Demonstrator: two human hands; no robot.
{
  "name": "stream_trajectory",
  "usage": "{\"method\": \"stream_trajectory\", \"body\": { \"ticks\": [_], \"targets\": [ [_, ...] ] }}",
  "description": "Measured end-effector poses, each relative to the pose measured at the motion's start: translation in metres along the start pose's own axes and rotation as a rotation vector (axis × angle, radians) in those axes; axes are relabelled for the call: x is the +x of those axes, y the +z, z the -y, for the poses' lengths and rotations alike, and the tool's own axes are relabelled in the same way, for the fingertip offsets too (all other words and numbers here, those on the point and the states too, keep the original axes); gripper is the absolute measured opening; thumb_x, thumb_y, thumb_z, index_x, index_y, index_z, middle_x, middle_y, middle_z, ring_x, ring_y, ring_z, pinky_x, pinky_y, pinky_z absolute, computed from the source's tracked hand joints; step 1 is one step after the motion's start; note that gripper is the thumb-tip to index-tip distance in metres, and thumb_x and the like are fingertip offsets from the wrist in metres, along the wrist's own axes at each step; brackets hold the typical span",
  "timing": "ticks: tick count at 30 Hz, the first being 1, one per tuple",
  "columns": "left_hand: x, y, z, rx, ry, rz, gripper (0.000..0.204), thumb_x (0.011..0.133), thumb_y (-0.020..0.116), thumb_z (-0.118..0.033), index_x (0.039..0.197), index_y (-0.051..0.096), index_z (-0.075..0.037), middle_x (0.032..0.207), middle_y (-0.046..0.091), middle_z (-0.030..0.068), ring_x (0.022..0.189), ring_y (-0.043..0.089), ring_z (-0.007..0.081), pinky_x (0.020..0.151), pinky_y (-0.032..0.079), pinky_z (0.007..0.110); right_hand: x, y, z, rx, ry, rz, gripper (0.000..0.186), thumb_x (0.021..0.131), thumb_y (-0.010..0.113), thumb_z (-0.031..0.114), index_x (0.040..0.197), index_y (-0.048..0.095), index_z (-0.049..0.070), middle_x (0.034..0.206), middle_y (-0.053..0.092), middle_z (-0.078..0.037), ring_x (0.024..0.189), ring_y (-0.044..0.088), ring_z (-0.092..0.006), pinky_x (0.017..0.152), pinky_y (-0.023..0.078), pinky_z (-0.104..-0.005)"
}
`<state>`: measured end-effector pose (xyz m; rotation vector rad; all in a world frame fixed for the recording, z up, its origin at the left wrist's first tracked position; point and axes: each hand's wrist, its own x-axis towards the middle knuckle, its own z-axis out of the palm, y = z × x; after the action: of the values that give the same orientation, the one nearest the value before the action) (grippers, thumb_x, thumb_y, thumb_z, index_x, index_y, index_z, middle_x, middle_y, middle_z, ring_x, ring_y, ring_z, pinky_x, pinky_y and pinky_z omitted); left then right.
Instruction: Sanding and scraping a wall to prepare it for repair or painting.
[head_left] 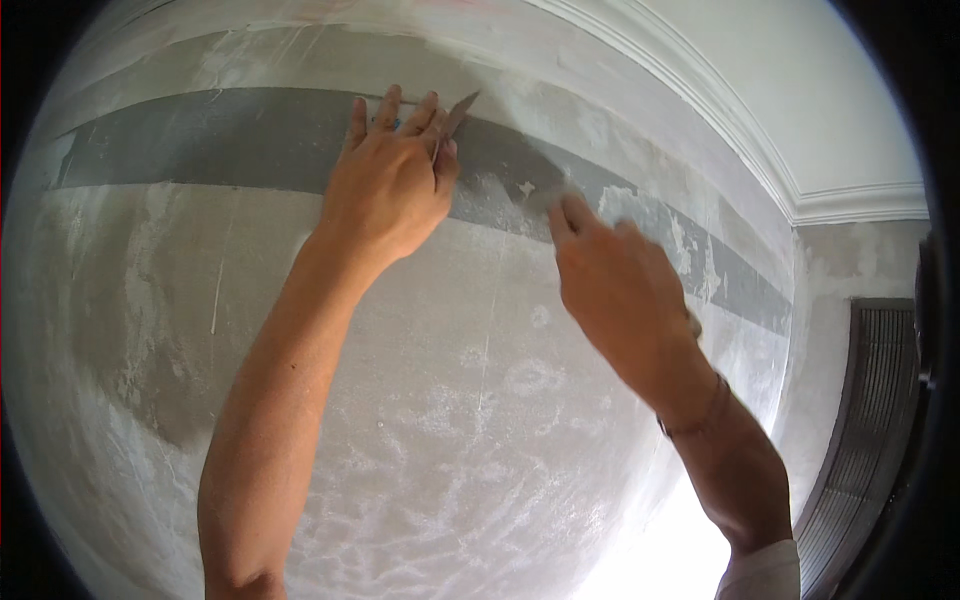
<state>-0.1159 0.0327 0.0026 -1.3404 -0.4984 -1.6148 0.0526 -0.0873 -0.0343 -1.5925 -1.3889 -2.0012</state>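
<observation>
Wall: rough, patchy plaster (450, 330), pale marks and streaks scattered over it.
Grey strip: a smooth, darker band (270, 140) runs across the upper wall, its right part broken by flaky pale patches.
Left hand: the left hand (390, 185) is up at the strip, back toward us, fingers spread wide, with a thin blade held between forefinger and thumb.
Blue speck: something blue (395, 123) shows among those fingers, too small to make out.
Blade: the thin blade (462, 112) tilts up and right, its tip above the strip.
Right hand: the right hand (620, 275), blurred, is curled tightly around a tool (693, 325), mostly hidden, just below the strip; whether it touches the wall, I can't tell.
Wrist: a thin bracelet (712, 405) circles it.
Corner: white moulding (860, 205) edges the ceiling (810, 90).
Far right: a dark, slatted panel (870, 400).
</observation>
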Motion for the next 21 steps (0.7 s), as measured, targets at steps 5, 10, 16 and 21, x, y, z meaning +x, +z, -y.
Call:
{"method": "stream_trajectory", "body": {
  "ticks": [5,10,16,21],
  "targets": [
    [-0.002,-0.002,0.004,0.007,-0.012,0.011,0.043,0.096,0.035,-0.024,0.125,0.054,0.001,0.134,0.050,0.0136,0.131,0.037,0.0367,0.112,0.022,0.051,-0.011,0.005,0.005,0.066,-0.035,-0.110,0.026,0.080,0.058,0.006,0.102,0.061,-0.008,0.106,0.060,-0.015,0.080,0.065,-0.0297,0.059,0.057,-0.0325],
    [0.004,0.001,0.001,0.016,-0.009,-0.009,0.042,0.096,0.036,-0.024,0.125,0.053,0.001,0.133,0.051,0.0144,0.130,0.037,0.0378,0.112,0.022,0.051,0.004,0.007,-0.002,0.100,-0.005,-0.113,0.025,0.080,0.058,0.007,0.101,0.062,-0.007,0.105,0.059,-0.015,0.079,0.065,-0.0314,0.058,0.057,-0.0334],
    [0.001,-0.001,-0.004,0.019,0.006,-0.016,0.041,0.095,0.037,-0.023,0.125,0.053,0.001,0.132,0.051,0.0161,0.128,0.039,0.0391,0.111,0.024,0.052,0.008,0.008,-0.002,0.067,0.035,-0.054,0.033,0.082,0.052,0.002,0.115,0.056,-0.002,0.114,0.058,-0.011,0.073,0.065,-0.0301,0.064,0.056,-0.0358],
    [0.002,-0.006,0.004,0.070,-0.005,0.079,0.042,0.097,0.035,-0.023,0.133,0.044,-0.002,0.135,0.048,0.0158,0.132,0.033,0.0385,0.113,0.019,0.052,0.008,0.010,-0.002,0.177,0.011,-0.089,0.029,0.082,0.050,0.001,0.110,0.058,-0.002,0.110,0.058,-0.012,0.072,0.064,-0.0347,0.063,0.056,-0.0402]
  ]
}}
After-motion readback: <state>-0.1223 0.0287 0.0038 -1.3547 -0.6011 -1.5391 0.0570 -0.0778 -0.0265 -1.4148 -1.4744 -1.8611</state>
